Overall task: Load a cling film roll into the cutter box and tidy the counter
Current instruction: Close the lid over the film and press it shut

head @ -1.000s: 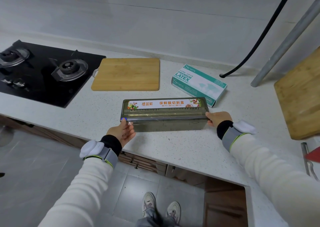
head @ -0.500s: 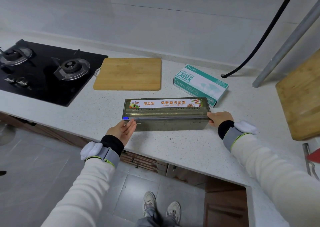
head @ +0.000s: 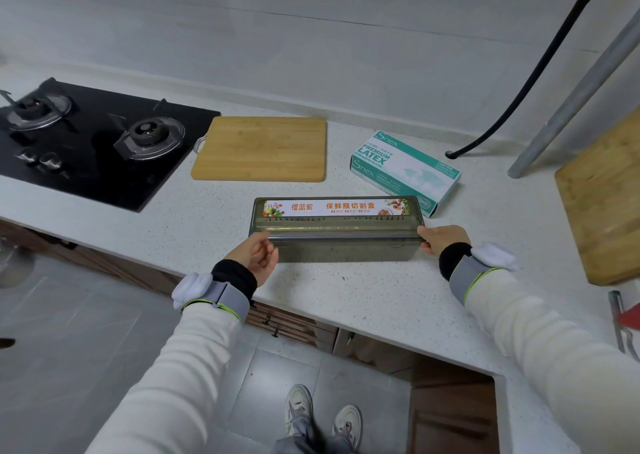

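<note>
Cutter box [head: 337,231] closed, near table [head: 363,297] edge; cling film roll [head: 339,227] apparently loaded. Your right hand [head: 438,242] clasps right end, fingers wrapped; left hand [head: 256,256] fingers curled at left end, grip unclear. Tidying remains.

Cutter box [head: 337,242] on counter [head: 381,297] between my left hand [head: 254,254] and right hand [head: 440,242] — chopping board [head: 263,148] behind-left, glove box [head: 405,173] behind-right, hob [head: 86,148] far left.

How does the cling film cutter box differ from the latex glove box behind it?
The cutter box is translucent grey-green plastic; the glove box is white-and-teal card. The cutter box lies straight, left hand and right hand at its ends; the glove box lies angled, untouched. Both lie flat on the counter.
</note>
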The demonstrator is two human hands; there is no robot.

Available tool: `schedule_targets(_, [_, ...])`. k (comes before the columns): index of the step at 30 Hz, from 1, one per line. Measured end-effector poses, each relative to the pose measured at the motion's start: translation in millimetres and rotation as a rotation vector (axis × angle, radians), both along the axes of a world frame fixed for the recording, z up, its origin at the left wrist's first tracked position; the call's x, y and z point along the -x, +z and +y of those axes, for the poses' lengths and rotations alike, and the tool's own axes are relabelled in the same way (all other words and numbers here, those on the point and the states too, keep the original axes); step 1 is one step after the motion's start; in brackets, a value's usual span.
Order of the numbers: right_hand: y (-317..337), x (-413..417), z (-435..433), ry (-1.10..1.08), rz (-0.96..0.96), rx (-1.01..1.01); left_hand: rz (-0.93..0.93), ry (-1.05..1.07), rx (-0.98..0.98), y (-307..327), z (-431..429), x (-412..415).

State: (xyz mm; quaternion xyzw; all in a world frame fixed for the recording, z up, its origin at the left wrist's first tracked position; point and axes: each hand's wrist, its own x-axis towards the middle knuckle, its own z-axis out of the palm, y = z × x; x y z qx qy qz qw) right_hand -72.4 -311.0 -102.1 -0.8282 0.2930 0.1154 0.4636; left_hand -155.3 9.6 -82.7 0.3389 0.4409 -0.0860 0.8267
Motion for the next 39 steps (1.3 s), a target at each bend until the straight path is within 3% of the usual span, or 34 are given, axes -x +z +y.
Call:
schedule_targets(8, [-3, -1, -1, -0.01, 0.008, -0.006, 0.004, 0.101, 0.101, -9, 13, 8])
schedule_targets(16, [-5, -2, -1, -0.013, 0.001, -0.014, 0.05, -0.186, -0.003, -8, 4, 2])
schedule_targets(29, [-9, -3, -2, -0.011, -0.007, -0.024, -0.065, 0.04, 0.074, -11, 6, -1])
schedule_targets(39, [-9, -2, -3, 0.006, -0.018, -0.006, -0.039, 0.055, 0.098, -14, 11, 2])
